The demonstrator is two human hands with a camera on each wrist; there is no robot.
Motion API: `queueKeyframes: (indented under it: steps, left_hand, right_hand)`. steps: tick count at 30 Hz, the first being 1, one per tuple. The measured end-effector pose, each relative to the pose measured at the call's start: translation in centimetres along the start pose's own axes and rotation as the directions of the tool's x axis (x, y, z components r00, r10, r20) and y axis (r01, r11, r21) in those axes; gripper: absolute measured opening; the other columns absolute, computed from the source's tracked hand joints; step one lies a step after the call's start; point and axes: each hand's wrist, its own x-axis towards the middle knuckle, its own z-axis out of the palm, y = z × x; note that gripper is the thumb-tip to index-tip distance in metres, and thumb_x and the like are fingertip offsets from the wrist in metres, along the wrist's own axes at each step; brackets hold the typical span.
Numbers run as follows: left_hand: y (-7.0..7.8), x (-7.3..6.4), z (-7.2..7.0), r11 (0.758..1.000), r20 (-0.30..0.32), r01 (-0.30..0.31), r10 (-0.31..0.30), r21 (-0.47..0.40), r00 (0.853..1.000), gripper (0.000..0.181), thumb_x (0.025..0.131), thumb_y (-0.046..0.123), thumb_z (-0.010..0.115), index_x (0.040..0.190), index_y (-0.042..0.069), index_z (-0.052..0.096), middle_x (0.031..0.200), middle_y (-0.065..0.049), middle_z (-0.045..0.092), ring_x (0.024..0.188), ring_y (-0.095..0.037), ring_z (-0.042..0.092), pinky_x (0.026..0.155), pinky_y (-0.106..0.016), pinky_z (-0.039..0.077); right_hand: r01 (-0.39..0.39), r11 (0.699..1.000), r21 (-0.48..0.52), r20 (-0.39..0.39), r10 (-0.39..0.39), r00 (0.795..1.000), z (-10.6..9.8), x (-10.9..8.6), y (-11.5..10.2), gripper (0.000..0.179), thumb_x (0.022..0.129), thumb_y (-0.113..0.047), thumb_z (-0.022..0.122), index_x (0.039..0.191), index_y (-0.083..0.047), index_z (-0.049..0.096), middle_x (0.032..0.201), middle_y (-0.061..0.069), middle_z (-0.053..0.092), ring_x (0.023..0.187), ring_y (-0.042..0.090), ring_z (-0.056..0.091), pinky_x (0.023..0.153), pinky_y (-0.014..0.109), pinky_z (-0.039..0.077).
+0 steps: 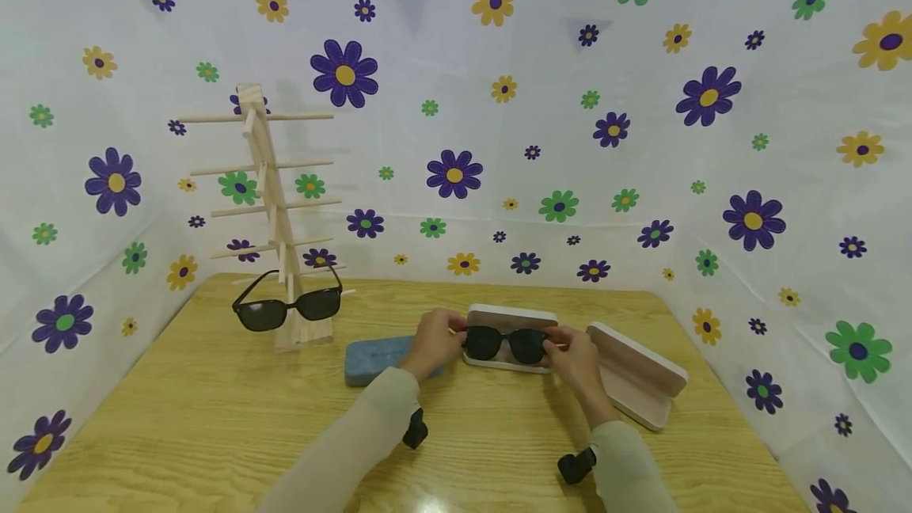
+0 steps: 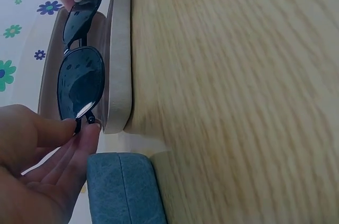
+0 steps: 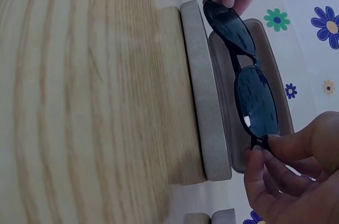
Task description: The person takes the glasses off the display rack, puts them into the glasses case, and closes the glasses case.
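Both hands hold one pair of dark sunglasses (image 1: pixel 504 344) over an open pale glasses case (image 1: pixel 509 312) in the head view. The left hand (image 1: pixel 435 340) pinches the frame's left end between thumb and fingers. At the other end, the right hand (image 1: pixel 574 356) pinches the right corner the same way. The lenses (image 2: pixel 81 83) face the wearer's side, and the folded temples are mostly hidden behind them. In the right wrist view, the case's lining (image 3: pixel 229 102) shows behind the sunglasses. A blue glasses case (image 1: pixel 370 361), closed, lies beside the left hand and is partly covered by it.
A second open case (image 1: pixel 634 377) with a pinkish lining lies right of the right hand. At the back left stands a wooden glasses rack (image 1: pixel 274 212) with several pegs; another pair of sunglasses (image 1: pixel 288 309) hangs low on it. Flower-patterned cloth (image 1: pixel 456 133) walls the wooden table (image 1: pixel 214 426).
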Motion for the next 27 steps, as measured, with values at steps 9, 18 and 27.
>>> queueKeyframes:
  steps: [9,18,27]
  left_hand:
    - [0.0,0.3,0.7,0.998,-0.002,-0.019,0.019,0.059,1.0,0.012,0.091,-0.003,0.073,0.102,-0.001,0.078,0.097,-0.014,0.079,0.091,-0.029,0.075,0.081,-0.042,0.062]
    - [0.3,0.4,1.0,0.996,0.019,-0.019,0.017,0.09,1.0,0.014,0.092,-0.002,0.073,0.105,-0.001,0.077,0.099,-0.014,0.078,0.094,-0.029,0.075,0.084,-0.042,0.062]
    - [0.3,0.3,1.3,0.992,0.009,-0.028,0.027,0.126,1.0,0.018,0.093,-0.004,0.07,0.11,-0.004,0.076,0.104,-0.018,0.077,0.096,-0.031,0.074,0.085,-0.044,0.062]
  right_hand:
    - [-0.01,0.998,-0.058,-0.034,0.008,0.999,0.2,0.2,0.4,0.024,0.095,-0.004,0.068,0.117,0.004,0.075,0.11,0.023,0.077,0.097,0.038,0.075,0.073,0.034,0.061]
    - [-0.03,0.998,-0.062,-0.028,0.028,0.999,0.4,0.3,0.6,0.026,0.096,-0.006,0.067,0.117,0.008,0.073,0.11,0.026,0.075,0.097,0.04,0.075,0.072,0.037,0.062]
    - [-0.029,0.997,-0.076,-0.027,0.027,0.999,0.5,0.3,0.7,0.026,0.096,-0.006,0.067,0.117,0.009,0.072,0.109,0.026,0.075,0.094,0.039,0.075,0.071,0.036,0.062]
